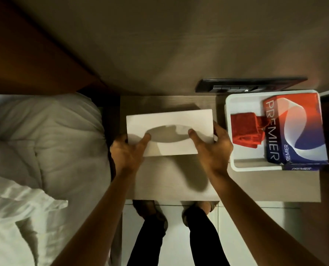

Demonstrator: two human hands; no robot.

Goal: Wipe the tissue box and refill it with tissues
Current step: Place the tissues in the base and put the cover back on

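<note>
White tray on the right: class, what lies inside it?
In the tray: a red cloth and a Premier pack. Anything beneath them is hidden.

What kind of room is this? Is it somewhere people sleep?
Probably a bedroom, maybe a hotel room. A bed with white pillows sits beside a small bedside table, and a switch panel is on the wall behind.
</note>
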